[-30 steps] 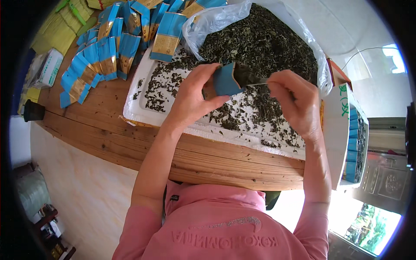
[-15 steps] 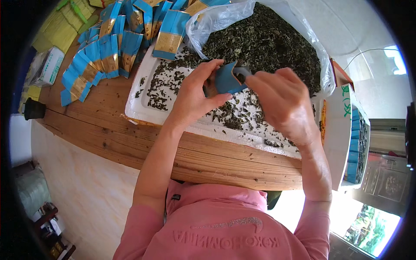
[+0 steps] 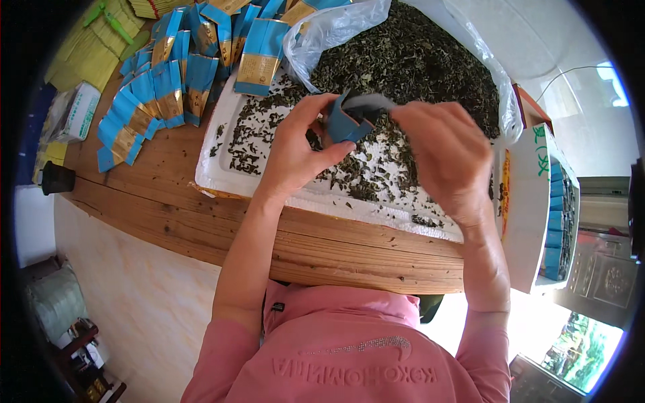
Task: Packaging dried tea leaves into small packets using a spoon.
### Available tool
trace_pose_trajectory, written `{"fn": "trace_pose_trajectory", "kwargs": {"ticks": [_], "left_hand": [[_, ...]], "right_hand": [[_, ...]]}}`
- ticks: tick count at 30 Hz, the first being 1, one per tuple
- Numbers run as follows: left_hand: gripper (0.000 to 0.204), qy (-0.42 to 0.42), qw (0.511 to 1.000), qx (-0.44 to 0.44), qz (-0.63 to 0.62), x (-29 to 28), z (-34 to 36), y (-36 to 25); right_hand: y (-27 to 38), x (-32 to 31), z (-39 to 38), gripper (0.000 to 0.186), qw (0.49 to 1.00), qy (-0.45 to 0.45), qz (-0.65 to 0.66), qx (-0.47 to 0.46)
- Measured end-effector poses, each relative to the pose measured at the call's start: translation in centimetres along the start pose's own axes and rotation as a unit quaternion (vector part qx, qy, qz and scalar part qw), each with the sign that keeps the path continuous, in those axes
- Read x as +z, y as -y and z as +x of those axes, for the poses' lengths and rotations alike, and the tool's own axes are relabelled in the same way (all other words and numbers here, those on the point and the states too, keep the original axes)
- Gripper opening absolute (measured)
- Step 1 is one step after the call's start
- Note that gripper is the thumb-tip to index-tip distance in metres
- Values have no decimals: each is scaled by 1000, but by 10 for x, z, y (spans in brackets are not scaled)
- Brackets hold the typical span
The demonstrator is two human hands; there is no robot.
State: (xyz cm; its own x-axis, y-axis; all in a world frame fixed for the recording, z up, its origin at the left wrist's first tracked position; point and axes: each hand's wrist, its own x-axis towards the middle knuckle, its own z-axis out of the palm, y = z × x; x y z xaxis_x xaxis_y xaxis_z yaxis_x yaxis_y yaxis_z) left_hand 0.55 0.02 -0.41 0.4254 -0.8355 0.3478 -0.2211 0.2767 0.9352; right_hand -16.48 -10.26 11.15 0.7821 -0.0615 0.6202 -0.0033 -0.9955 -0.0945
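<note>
Pouch (image 3: 345, 127) left of green-lettered box (image 3: 526, 221)

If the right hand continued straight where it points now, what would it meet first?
Probably the blue packet in the left hand; the spoon in the right hand seems at the packet's mouth, but depth is unclear.

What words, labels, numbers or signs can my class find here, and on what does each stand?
I describe texts without copying wording.
White box: green handwritten characters, large.
Pink shirt: raised letters, glittery emblem.
Blue-and-gold packets: print too small to read.
White-and-green package: green print, too small to read.
Yellow strip: marks too blurred.
</note>
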Motion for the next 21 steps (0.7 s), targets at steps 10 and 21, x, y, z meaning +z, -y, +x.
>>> {"fn": "trace_pose_trajectory", "kwargs": {"ticks": [10, 21], "left_hand": [[57, 1, 1000, 1, 21, 1, 1, -5], [57, 3, 998, -1, 55, 0, 1, -11]], "right_hand": [[-4, 1, -10, 16, 919, -79, 136, 361], [1, -5, -18, 16, 990, -88, 28, 103]]}}
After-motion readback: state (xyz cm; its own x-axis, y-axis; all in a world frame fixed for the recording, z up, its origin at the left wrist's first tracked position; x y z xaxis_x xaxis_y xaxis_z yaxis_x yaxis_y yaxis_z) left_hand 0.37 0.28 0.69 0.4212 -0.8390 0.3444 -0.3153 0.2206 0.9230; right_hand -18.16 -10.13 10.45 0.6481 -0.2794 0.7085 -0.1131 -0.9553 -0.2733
